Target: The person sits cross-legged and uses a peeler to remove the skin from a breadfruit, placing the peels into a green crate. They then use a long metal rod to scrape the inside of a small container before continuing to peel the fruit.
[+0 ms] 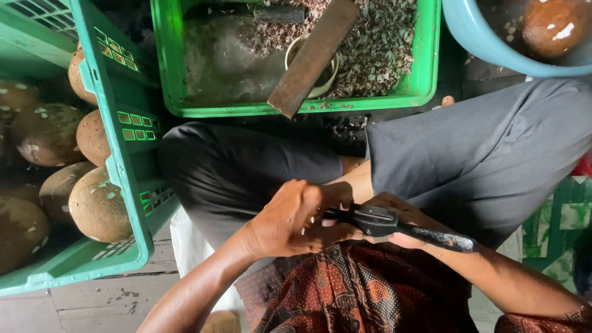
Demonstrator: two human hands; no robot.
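My left hand (pixel 295 219) is curled over the front end of a dark metal peeler-like tool (pixel 394 225) held over my lap. My right hand (pixel 401 217) grips the same tool near its middle, and its black handle sticks out to the right. Whether anything small sits under my left fingers is hidden. My crossed legs in dark grey trousers (pixel 475 154) lie beneath both hands.
A green crate (pixel 126 117) full of brown peeled coconuts (pixel 98 206) stands at the left. Ahead, another green crate (pixel 296 111) holds brown shavings, a small cup and a rusty flat blade (pixel 311 58). A blue basin (pixel 487 43) with a coconut is at top right.
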